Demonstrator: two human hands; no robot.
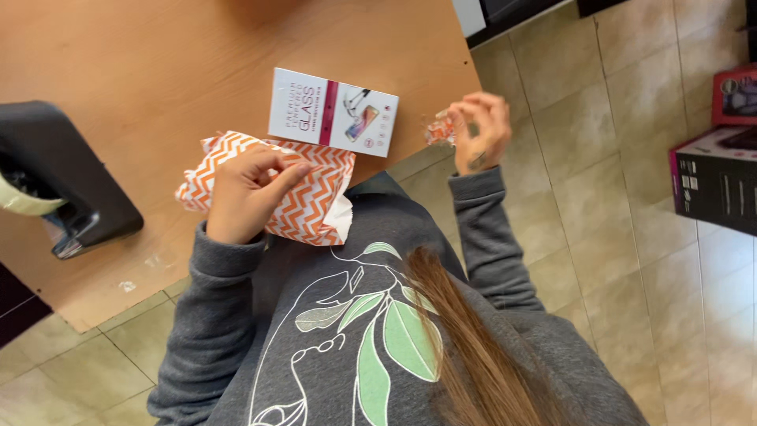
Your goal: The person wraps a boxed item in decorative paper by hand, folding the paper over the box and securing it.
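Note:
My left hand (244,193) grips an orange-and-white zigzag paper packet (315,201) at the near edge of the wooden table (158,63); a white inner layer shows at the packet's lower right corner. My right hand (479,130) is raised just off the table's right corner and pinches a small crumpled scrap of the same orange-and-white paper (440,130). A flat white box with a pink stripe and a picture of a phone (333,112) lies on the table between my hands, just beyond the packet.
A black holder-like object (59,181) sits on the table's left side. On the tiled floor (615,197) at the right stand a dark cardboard box (714,177) and a red box (735,95). My grey sweatshirt and long hair fill the bottom of the view.

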